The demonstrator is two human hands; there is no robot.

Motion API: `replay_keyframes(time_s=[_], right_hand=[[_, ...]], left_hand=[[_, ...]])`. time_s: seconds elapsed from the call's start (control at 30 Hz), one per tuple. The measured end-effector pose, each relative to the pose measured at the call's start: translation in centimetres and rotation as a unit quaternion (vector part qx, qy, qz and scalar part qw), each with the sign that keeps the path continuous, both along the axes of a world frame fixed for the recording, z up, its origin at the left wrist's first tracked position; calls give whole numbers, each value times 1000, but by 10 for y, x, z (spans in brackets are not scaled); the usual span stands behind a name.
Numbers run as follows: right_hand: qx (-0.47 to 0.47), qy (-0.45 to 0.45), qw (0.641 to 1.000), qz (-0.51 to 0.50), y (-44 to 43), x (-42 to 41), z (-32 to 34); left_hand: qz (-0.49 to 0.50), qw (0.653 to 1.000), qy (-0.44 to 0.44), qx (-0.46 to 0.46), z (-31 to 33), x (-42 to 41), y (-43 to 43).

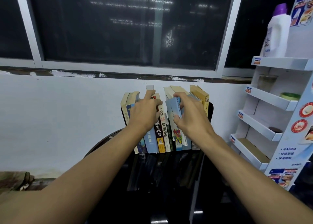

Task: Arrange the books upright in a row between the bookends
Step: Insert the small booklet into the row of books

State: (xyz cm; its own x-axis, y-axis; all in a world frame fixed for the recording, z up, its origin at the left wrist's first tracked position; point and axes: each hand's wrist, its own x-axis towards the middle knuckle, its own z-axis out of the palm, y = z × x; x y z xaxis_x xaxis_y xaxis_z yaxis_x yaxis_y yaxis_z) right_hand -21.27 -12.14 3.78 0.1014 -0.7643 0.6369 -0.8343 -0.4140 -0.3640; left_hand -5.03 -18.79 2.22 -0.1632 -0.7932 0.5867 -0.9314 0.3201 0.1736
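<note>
Pinching a pale blue book (173, 107) between thumb and curled fingers, the right hand (192, 113) is holding it at a slight tilt, cover turned toward the camera, at a gap in the middle of the row. The thumb is covering the book's lower part, so it is hard to tell whether the coloured-block cover showing beneath belongs to the same volume. The left hand (145, 113) is hooking its fingers over the tops of the volumes left of the gap, with its thumb lying against the dark-spined book (158, 132) (red-topped, with large pale characters running down it).

The books (150, 144) are standing upright with their spines facing out, cream, blue and dark, and a taller grey-white one is poking up behind the left fingertips. The forearms are hiding several of the spines. The row is sitting at the far edge of a glossy black table (169, 190), backed against a white wall (59, 113). A black bookend (211, 112) is rising at the row's right end. The left end is too dark to make out.

Off the table's right side, a white cardboard display rack (271, 103) is standing, partly cut off. It is carrying a white bottle (277, 34) with a purple cap on top and a tape roll (290, 96) lower down. A dark window (118, 29) is filling the view above.
</note>
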Motion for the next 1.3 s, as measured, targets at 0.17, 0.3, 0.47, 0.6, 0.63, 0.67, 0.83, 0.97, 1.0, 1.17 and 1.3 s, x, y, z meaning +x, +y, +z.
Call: replay_keyframes(time_s=[0.17,0.3,0.47,0.6,0.63,0.67,0.83,0.97,1.0,1.17,1.3], right_hand=[[-12,5,1000,-5,-8,3,-6],[-20,1,1000,-3,-13,3,-13],[-48,-13,999,2,-21,4,-22],[-57,-46,997,30,-28,3,-41],[-61,-50,996,36,-29,3,-48],[-67,-51,996,39,-30,3,-54],[-87,-63,993,41,-38,3,-86],[-95,-76,992,43,-45,0,-104],[-94,-78,992,42,-46,-1,-107],[-88,-76,992,43,-53,-3,-118],[-88,-76,993,34,-57,-4,-125]], left_hand=[[-3,1000,10,-10,1,-1,4],[-5,1000,10,-20,0,-1,5],[-3,1000,10,-19,-2,0,2],[-8,1000,12,-27,-1,0,5],[-8,1000,13,-27,0,-1,6],[-7,1000,13,-26,0,-1,7],[-5,999,13,-30,0,-1,7],[-5,999,12,-36,-3,-1,4],[-5,999,11,-38,-4,-1,2],[-6,999,12,-45,-7,1,-4],[-2,999,12,-44,-8,1,-5]])
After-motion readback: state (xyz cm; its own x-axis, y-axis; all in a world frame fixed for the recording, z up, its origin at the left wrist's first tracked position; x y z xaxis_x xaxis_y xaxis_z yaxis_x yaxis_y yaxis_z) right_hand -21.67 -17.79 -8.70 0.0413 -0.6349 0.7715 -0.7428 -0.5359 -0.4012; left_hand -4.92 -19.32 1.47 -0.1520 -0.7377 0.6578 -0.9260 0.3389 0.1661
